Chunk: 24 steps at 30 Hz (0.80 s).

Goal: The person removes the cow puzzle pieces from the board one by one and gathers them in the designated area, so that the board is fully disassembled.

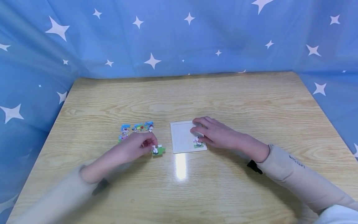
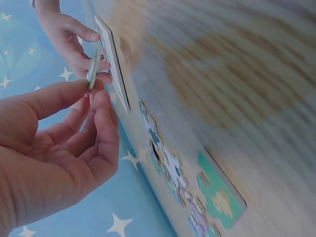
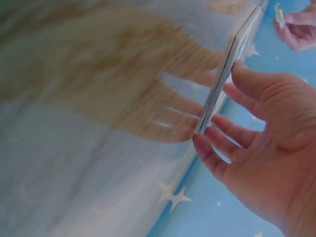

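Between thumb and fingertips, my left hand (image 1: 136, 146) pinches a jigsaw puzzle piece (image 1: 159, 151), green with a white leg and dark shoe, just left of the white puzzle tray (image 1: 181, 138). In the left wrist view that piece (image 2: 93, 68) is seen nearly edge-on, raised off the table. My right hand (image 1: 213, 133) rests on the tray's right side, fingers spread and touching its edge and surface. Another puzzle piece (image 1: 198, 142) with a picture lies in the tray's lower right corner, partly beside the right fingers. The right wrist view shows the right hand (image 3: 261, 123) along the tray's edge.
Several loose puzzle pieces (image 1: 138, 127) lie left of the tray, some hidden behind the left hand. One green piece (image 2: 217, 192) shows in the left wrist view. The wooden table (image 1: 223, 99) meets a blue star-patterned curtain (image 1: 179, 40) at the back and sides.
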Motion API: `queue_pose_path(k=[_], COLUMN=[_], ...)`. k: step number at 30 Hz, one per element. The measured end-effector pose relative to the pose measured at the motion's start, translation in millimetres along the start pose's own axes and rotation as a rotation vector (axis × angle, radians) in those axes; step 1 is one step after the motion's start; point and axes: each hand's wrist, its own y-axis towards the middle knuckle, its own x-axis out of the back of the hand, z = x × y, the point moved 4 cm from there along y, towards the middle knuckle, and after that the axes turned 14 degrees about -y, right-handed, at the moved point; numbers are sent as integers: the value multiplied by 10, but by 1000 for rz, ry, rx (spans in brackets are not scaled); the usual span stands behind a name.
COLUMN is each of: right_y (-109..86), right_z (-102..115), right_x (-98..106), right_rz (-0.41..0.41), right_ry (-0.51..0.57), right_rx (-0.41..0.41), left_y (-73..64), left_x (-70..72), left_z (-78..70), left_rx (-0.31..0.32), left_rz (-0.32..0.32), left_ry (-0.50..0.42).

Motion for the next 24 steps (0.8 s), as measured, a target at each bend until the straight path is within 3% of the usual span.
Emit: queue_pose_path(k=[8,16,24], right_y=[6,4,-56], right_z=[10,-2,-98], right_x=[8,6,-139], right_rz=[38,18,-41], right_ry=[-6,-14,11], right_rx=[-22,-10,25], left_y=[-88,-169,-270], left_x=[98,180,268], left_z=[35,135,210], left_rx=[-13,25,67], left_rz=[-17,-28,-60], left_ry=[22,25,63])
